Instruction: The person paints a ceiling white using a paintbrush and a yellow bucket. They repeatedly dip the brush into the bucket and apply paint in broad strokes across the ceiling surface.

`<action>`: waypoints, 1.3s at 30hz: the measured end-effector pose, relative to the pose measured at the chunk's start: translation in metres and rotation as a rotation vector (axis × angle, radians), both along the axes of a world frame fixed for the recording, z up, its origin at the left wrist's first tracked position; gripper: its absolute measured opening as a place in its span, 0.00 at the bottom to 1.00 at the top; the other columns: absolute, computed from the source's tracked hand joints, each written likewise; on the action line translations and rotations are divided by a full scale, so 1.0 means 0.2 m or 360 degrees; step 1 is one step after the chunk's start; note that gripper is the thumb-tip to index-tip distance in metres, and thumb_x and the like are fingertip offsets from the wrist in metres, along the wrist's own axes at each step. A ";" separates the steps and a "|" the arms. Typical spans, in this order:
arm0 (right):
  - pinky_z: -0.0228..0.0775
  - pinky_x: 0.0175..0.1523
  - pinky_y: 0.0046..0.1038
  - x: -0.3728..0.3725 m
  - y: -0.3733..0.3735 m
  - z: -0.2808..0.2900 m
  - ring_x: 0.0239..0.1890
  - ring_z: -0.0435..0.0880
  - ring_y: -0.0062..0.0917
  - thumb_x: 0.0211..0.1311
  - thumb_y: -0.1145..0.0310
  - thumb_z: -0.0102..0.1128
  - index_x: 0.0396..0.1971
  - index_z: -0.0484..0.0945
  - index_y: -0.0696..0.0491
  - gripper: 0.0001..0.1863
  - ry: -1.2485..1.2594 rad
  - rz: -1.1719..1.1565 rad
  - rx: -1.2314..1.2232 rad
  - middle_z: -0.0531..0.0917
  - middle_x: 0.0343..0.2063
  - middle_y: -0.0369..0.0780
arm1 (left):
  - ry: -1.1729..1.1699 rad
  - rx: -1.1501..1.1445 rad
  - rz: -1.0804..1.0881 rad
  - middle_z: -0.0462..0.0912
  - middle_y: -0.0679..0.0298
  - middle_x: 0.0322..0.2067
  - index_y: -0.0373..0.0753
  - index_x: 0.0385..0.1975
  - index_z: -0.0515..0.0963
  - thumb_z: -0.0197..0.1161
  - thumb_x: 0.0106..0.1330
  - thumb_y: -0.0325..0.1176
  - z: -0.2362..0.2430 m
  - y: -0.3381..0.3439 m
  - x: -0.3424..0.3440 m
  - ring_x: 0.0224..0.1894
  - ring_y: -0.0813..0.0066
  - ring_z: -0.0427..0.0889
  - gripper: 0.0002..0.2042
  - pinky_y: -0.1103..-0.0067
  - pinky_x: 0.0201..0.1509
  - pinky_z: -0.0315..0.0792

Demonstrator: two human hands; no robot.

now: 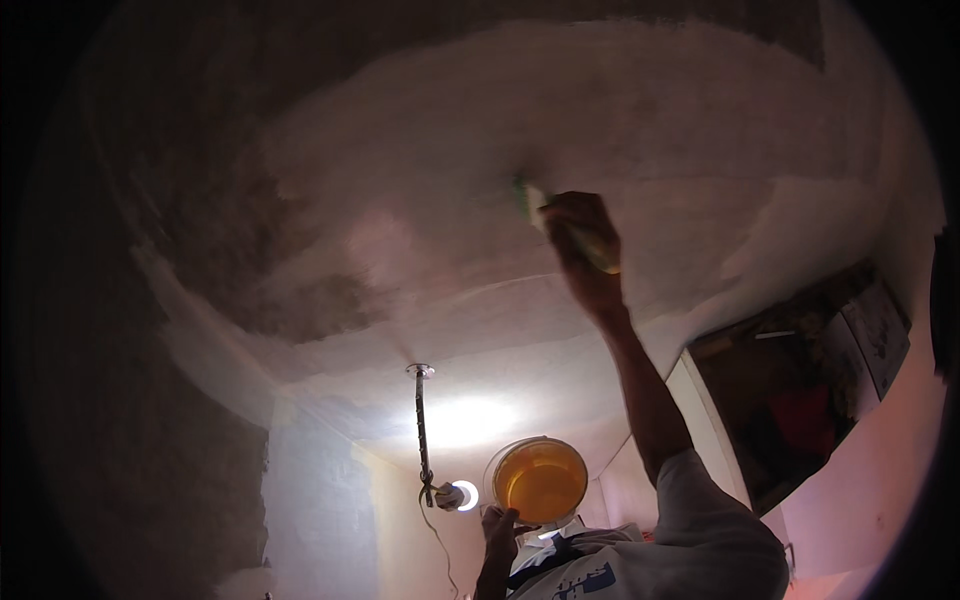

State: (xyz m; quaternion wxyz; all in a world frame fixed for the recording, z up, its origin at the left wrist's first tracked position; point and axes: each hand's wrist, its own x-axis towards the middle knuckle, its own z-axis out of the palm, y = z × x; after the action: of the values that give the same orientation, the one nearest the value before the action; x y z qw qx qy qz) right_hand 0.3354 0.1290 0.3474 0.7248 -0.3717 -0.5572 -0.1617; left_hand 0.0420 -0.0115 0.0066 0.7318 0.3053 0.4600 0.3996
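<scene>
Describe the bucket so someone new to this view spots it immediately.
Start from the wide, patchy ceiling and drop to the glowing lamp near the lower middle. Just to its right, the left hand holds the bucket. Its round mouth and amber contents set it apart from the white lamp and the thin, dark hanging rod.

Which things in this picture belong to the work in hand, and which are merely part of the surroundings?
In use:
- brush-like tool, blurred, in the right hand
- bucket of amber liquid, in the left hand
- ceiling above

Surroundings:
- lit lamp
- hanging rod
- thin cable
</scene>
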 end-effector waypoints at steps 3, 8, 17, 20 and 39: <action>0.70 0.45 0.24 0.24 -0.14 0.02 0.42 0.78 0.23 0.55 0.83 0.58 0.33 0.79 0.54 0.08 0.0035 -0.0213 -0.0023 0.76 0.38 0.38 | 0.0036 0.0007 -0.0016 0.73 0.52 0.33 0.30 0.35 0.64 0.59 0.56 0.25 0.02 0.00 0.01 0.30 0.59 0.82 0.12 0.65 0.28 0.85; 0.71 0.46 0.24 0.62 -0.31 0.03 0.41 0.77 0.21 0.57 0.82 0.57 0.35 0.79 0.55 0.08 0.0331 -0.0287 -0.0058 0.77 0.39 0.36 | 0.0064 -0.0037 0.0007 0.73 0.52 0.33 0.29 0.35 0.64 0.59 0.56 0.24 0.04 0.02 0.03 0.28 0.59 0.82 0.12 0.65 0.27 0.85; 0.75 0.41 0.26 0.48 -0.16 0.09 0.40 0.80 0.27 0.53 0.78 0.61 0.37 0.80 0.51 0.11 -0.0141 -0.0842 0.0076 0.77 0.40 0.38 | 0.0084 -0.0045 -0.0033 0.71 0.54 0.32 0.31 0.33 0.63 0.59 0.56 0.25 0.05 0.02 0.06 0.28 0.59 0.81 0.11 0.63 0.28 0.85; 0.76 0.38 0.29 0.22 -0.08 0.13 0.37 0.82 0.29 0.52 0.76 0.62 0.36 0.80 0.50 0.10 -0.0183 -0.0562 0.0074 0.78 0.40 0.39 | 0.0090 -0.0034 -0.0024 0.70 0.54 0.32 0.31 0.33 0.63 0.59 0.56 0.25 0.07 0.02 0.06 0.28 0.59 0.81 0.11 0.63 0.28 0.85; 0.74 0.43 0.23 0.85 -0.32 0.26 0.40 0.80 0.20 0.60 0.76 0.58 0.39 0.79 0.54 0.08 0.0082 -0.0850 0.0148 0.81 0.39 0.36 | 0.0035 -0.0008 -0.0061 0.73 0.53 0.31 0.30 0.34 0.63 0.59 0.56 0.25 0.02 0.04 0.06 0.28 0.60 0.82 0.12 0.64 0.28 0.85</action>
State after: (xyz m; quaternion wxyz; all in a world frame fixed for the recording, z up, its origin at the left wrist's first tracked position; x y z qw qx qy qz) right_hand 0.5062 0.0644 0.3985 0.6867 -0.4758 -0.4127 -0.3629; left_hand 0.0542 -0.0043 0.0111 0.7349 0.3165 0.4631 0.3810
